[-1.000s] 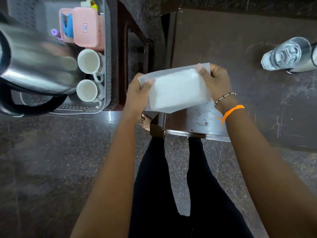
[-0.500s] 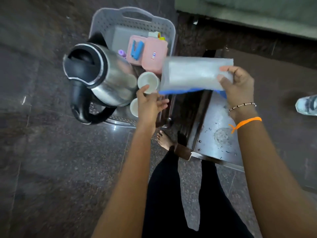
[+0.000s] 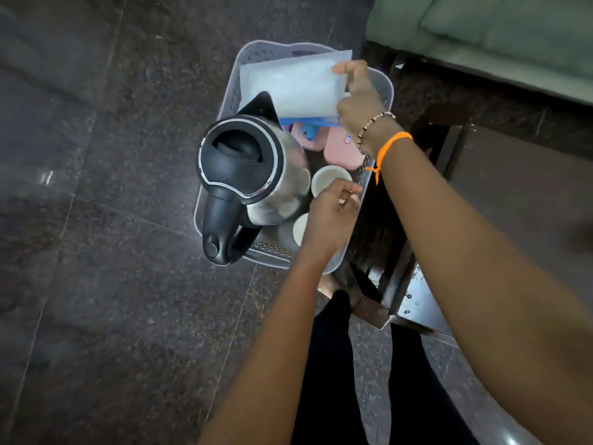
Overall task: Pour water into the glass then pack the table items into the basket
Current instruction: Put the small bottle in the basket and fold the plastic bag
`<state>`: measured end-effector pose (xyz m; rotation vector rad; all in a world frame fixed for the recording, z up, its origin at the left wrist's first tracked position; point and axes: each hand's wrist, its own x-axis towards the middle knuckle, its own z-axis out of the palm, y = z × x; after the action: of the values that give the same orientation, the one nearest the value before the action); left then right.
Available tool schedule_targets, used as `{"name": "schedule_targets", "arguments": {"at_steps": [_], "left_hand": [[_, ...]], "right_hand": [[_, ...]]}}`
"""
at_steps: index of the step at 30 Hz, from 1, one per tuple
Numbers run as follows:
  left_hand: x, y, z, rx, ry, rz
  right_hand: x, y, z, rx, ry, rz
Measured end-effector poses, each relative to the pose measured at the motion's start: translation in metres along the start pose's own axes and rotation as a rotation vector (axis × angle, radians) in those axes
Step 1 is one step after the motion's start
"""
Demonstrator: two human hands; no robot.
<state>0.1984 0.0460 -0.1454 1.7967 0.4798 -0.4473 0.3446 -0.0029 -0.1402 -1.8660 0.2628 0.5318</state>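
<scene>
A grey perforated basket (image 3: 383, 88) stands on the dark floor. Inside it are a steel kettle (image 3: 253, 175) with a black lid and handle, two white cups (image 3: 324, 179), and a pink box (image 3: 340, 150) with a blue item beside it. My right hand (image 3: 359, 101) pinches a white plastic packet (image 3: 292, 86) with a blue edge by its right side, holding it over the far half of the basket. My left hand (image 3: 330, 213) hovers over the cups with fingers loosely curled and holds nothing. The glass is out of view.
A dark wooden table (image 3: 500, 194) with a metal-trimmed corner stands to the right of the basket. A green cushioned seat (image 3: 497, 30) lies at the top right. My legs and a bare foot show below, on the tiled floor (image 3: 112, 252).
My right hand has carried the packet left, from the table's edge to over the basket's far end. My left hand let go of it and dropped toward the cups.
</scene>
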Motion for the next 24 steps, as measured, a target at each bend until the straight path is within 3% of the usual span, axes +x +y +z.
{"name": "schedule_targets", "arguments": {"at_steps": [6, 11, 15, 18, 24], "left_hand": [[0.007, 0.000, -0.009, 0.021, -0.001, -0.041], [0.009, 0.004, -0.008, 0.013, 0.011, -0.031], [0.008, 0.009, -0.003, 0.056, 0.023, -0.006], [0.005, 0.013, 0.003, 0.035, 0.034, 0.017], [-0.008, 0.021, 0.028, 0.022, 0.051, 0.057]], "right_hand": [[0.014, -0.002, 0.010, -0.398, 0.100, -0.097], [0.011, -0.001, 0.000, -0.547, 0.139, -0.125], [0.007, 0.000, -0.009, -0.555, 0.198, -0.111], [0.003, -0.001, -0.019, -0.563, 0.128, -0.136], [-0.042, 0.021, -0.058, -0.221, 0.116, -0.045]]}}
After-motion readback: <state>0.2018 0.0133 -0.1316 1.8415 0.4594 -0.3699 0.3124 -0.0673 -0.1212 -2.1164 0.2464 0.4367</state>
